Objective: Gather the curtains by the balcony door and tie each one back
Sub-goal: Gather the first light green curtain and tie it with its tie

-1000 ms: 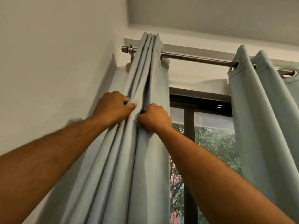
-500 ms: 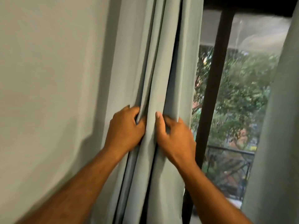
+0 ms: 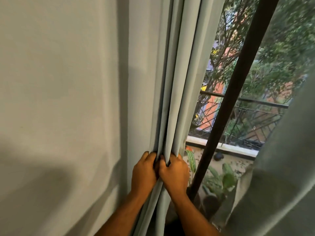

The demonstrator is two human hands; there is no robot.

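I have both hands clenched on the left curtain (image 3: 179, 82), left hand (image 3: 144, 172) and right hand (image 3: 175, 174) touching, bunching its pleats into a tight column just beside the wall (image 3: 59, 99). The other curtain (image 3: 281, 184) hangs loose at the right edge, well apart and not yet gathered. My worry is that an outer pleat slips free if I let go with one hand to reach for a tie, since I see no tie-back anywhere. The fabric looks smooth and heavy, so it would likely fan open fast. The dark door frame (image 3: 238, 92) stands between the curtains; beyond the glass are a balcony railing (image 3: 255, 103) and plants (image 3: 221, 179).
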